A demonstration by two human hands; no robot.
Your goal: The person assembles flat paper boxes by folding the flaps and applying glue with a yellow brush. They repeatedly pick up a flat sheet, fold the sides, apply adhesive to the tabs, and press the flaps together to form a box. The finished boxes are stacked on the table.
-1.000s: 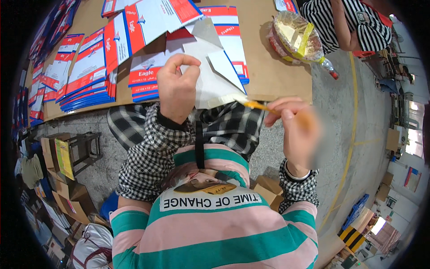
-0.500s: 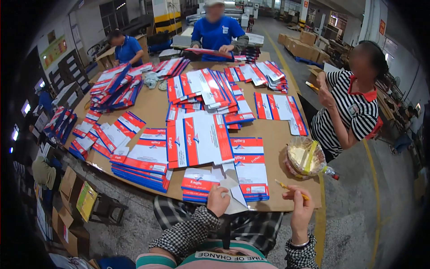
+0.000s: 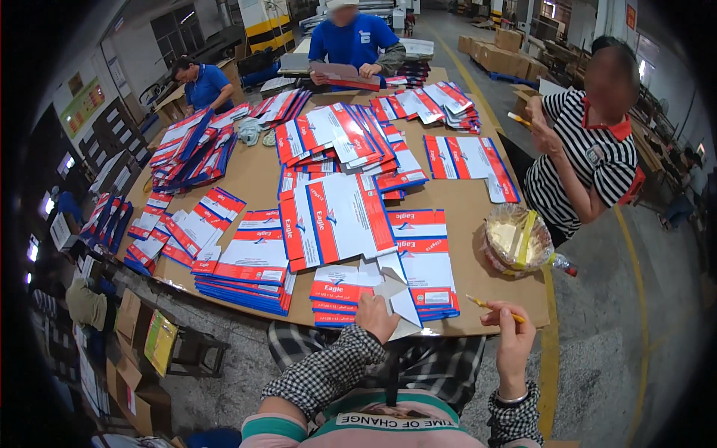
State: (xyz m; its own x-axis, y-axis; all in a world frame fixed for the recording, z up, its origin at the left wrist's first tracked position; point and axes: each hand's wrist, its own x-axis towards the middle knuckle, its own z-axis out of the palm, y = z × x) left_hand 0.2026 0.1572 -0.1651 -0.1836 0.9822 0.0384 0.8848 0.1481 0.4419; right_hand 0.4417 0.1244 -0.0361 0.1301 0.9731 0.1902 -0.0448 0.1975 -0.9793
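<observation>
Near the table's front edge, my left hand is closed, its curled fingers on the bent grey flap of a red, white and blue printed carton. That carton lies on other flat cartons. My right hand hovers at the edge, further right, pinching a thin yellow stick with a pointed tip aimed left; its exact kind is too small to tell. Between my hands lies a stack of flat cartons. Beyond my left hand, a large carton blank lies aslant on the pile.
A plastic-lined bowl of cream-coloured paste stands at the right, a bottle beside it. Carton stacks cover the left and middle of the brown-topped table. A striped-shirted person holds another yellow stick; two blue-shirted people work across the table.
The view has shifted slightly, moving the table up and right. My left hand stays on the flap and my right hand keeps the stick. The person opposite has tilted a carton up.
</observation>
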